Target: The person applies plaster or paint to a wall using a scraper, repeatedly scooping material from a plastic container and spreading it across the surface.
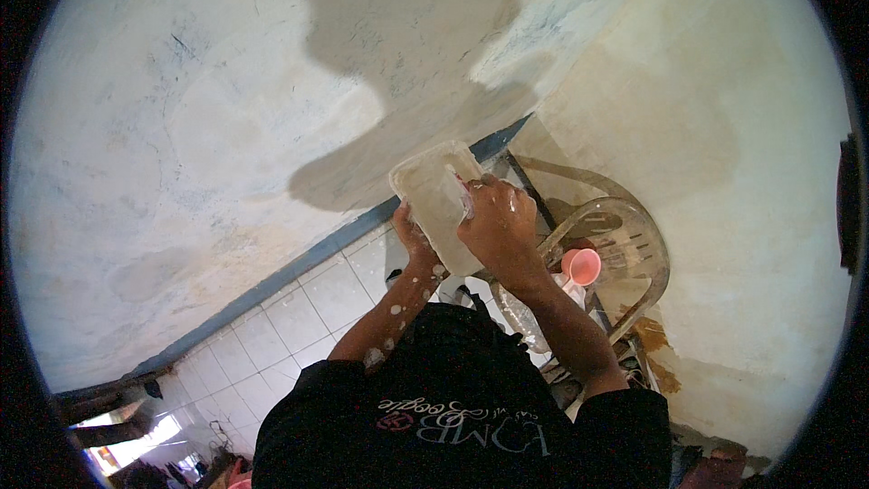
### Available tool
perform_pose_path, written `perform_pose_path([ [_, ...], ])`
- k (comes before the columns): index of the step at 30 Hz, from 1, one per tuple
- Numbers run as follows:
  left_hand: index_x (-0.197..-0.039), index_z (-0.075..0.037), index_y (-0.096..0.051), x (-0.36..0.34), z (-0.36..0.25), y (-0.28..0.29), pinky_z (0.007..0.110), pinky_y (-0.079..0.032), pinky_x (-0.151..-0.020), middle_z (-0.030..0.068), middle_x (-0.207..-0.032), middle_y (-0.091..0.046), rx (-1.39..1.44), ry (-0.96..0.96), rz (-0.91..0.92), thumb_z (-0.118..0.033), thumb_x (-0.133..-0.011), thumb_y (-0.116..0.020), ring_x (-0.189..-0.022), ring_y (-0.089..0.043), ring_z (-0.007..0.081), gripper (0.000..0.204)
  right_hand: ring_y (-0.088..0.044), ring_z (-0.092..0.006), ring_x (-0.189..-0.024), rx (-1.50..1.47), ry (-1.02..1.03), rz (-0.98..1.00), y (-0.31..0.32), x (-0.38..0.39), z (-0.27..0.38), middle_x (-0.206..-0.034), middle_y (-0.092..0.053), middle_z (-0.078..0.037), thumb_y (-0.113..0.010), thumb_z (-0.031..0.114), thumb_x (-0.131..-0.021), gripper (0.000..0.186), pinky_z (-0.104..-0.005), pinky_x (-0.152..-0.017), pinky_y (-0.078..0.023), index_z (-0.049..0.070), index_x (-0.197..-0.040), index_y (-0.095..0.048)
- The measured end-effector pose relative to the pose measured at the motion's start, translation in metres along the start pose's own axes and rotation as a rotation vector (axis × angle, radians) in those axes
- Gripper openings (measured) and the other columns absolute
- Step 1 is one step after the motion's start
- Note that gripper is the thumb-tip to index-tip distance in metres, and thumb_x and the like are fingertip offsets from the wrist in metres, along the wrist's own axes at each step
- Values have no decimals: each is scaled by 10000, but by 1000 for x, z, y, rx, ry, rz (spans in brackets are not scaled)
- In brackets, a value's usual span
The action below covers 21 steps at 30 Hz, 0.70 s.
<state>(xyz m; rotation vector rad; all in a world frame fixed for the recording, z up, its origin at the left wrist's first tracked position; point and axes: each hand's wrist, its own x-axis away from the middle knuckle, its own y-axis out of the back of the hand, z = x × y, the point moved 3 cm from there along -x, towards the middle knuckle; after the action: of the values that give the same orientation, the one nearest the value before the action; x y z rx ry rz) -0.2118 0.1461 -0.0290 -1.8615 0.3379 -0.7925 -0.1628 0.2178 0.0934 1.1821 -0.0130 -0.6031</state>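
My left hand (413,237) grips the side of a shallow rectangular tray (405,188), its fingers partly hidden underneath. The tray looks off-white and coated with pale paste, and I hold it tilted in front of my chest. Over its right side, my right hand (501,225) is closed around a small tool (460,183) with a reddish and white part showing. Its working end lies against the tray's inside; most of the tool is covered by my fingers, so its kind is unclear. White splashes dot my left forearm and my right knuckles.
Ahead stands a patchy pale wall (226,127) with a blue-grey strip (299,264) along its base. Another wall (724,172) meets it at right. A plastic armchair (654,258) holds a pink dipper (582,266). White tiles (333,294) cover the floor; clutter lies lower left.
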Motion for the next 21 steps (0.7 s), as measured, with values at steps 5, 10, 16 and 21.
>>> perform_pose_path([
  [5, -1177, -81, -455, -3, 0, 9, 401, -393, -892, 109, -1136, -513, 55, 35, 43, -504, -744, -438, -1014, -496, 281, 605, -574, -358, -641, -143, 58, -23, 5, -3, 8, -663, -567, -199, -571, 67, -578, 189, -423, -567, -448, -20, -743, -596],
  [10, -1199, -99, -445, 0, -2, 7, 400, -388, -902, 106, -1150, -504, -23, 52, 37, -537, -731, -423, -1029, -487, 286, 642, -557, -368, -573, -276, -66, 122, -8, -5, -20, -603, -554, -206, -604, 112, -607, 168, -416, -545, -437, -17, -713, -583],
  [16, -1217, -112, -441, -2, -6, 16, 403, -388, -905, 102, -1158, -502, -16, 80, 46, -556, -713, -422, -1043, -479, 287, 672, -563, -330, -647, -294, -235, 266, 9, -13, -23, -657, -577, -177, -612, 117, -622, 189, -417, -636, -441, 26, -787, -621],
  [21, -1221, -118, -443, 6, -9, 2, 410, -394, -898, 99, -1167, -499, -125, 28, -15, -549, -715, -427, -1044, -478, 290, 666, -586, -243, -493, -178, -202, 238, -1, -5, -38, -550, -571, -136, -618, 97, -633, 132, -355, -523, -458, 40, -751, -627],
])
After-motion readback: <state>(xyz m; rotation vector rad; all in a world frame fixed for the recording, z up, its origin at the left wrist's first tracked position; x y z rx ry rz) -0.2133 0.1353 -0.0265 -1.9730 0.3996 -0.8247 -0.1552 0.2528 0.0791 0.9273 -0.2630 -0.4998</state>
